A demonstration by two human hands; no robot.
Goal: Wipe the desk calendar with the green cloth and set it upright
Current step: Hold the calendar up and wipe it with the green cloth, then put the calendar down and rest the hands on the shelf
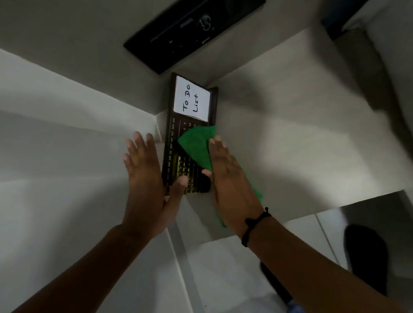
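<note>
The dark desk calendar (171, 139) lies flat on the pale desk (287, 142), with a white "To Do List" note (192, 97) on its far half. The green cloth (196, 147) is pressed onto the calendar's middle under my right hand (230, 180), whose fingers lie flat over it; part of the cloth trails out below the wrist. My left hand (148, 176) steadies the calendar's left edge, fingers spread on the desk and thumb resting on the calendar's near end.
A black monitor (195, 26) hangs at the back, above the calendar. The desk's right edge drops to a pale floor where a dark foot (364, 255) shows. A lighter desk surface (54, 145) spreads to the left.
</note>
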